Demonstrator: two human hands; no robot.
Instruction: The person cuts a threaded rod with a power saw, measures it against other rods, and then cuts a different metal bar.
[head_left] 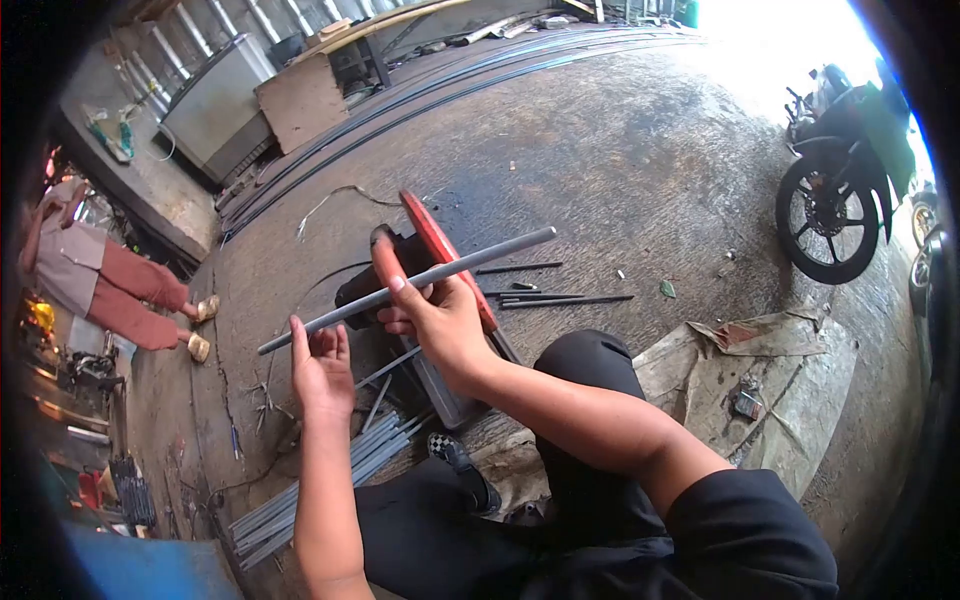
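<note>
A grey metal rod [480, 257] slants across the view, lower at its left end. My right hand [445, 325] is closed round its middle, thumb on top. Near the left end, my left hand [323, 370] has its fingers raised against the rod, palm turned up and fingers apart. Behind and below the rod stands a cut-off machine with a red guard [430, 228] and a dark base [450, 395], partly hidden by my right hand. A bundle of grey rods [290, 505] lies on the floor beside my left forearm. Several dark rods [570, 300] lie right of the machine.
A person [130, 285] stands at the left. A motorcycle [830, 200] is parked at the right, with a crumpled sheet [800, 400] on the floor before it. Long bars [400, 112] run along the far floor near a metal cabinet [215, 110]. A cable [335, 190] lies beyond the machine.
</note>
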